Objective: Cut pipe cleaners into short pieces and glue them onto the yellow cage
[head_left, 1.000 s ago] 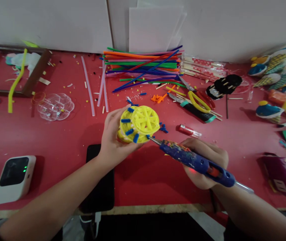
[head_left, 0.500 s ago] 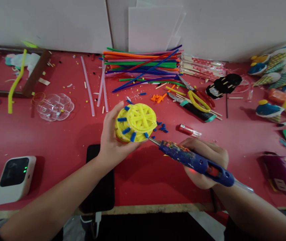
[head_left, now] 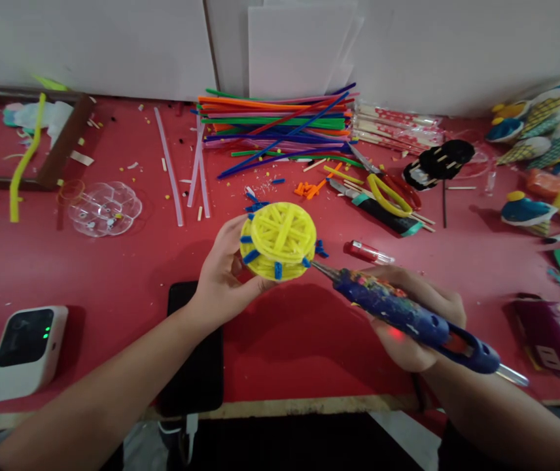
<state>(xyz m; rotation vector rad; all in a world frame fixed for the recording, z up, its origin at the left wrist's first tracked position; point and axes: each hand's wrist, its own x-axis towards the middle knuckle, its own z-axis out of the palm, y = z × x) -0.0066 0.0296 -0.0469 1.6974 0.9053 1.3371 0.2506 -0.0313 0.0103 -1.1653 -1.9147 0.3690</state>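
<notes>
Fingers and thumb of my left hand (head_left: 226,271) are closed around a round yellow pipe-cleaner piece (head_left: 282,230), tilted so its crossed top shows. Short blue pipe-cleaner bits (head_left: 278,270) stick out along its lower rim. My right hand (head_left: 415,314) grips a blue, paint-smeared hot glue gun (head_left: 388,304) with a clear glue stick at its back end. The metal nozzle (head_left: 325,269) is at the piece's right edge, close to one blue bit; whether it touches, I cannot tell. Loose blue snippets (head_left: 322,248) lie behind the piece.
Coloured pipe cleaners (head_left: 275,124) lie at the back. Pliers (head_left: 388,196), a cutter with a black-and-teal handle (head_left: 383,216) and a red lighter (head_left: 369,252) are to the right. A clear flower-shaped tray (head_left: 105,209), a white device (head_left: 25,353) and a black phone (head_left: 194,373) are left.
Both hands have moved a little to the right. The yellow piece has turned slightly, and the glue gun has shifted right with its nozzle still near the rim.
</notes>
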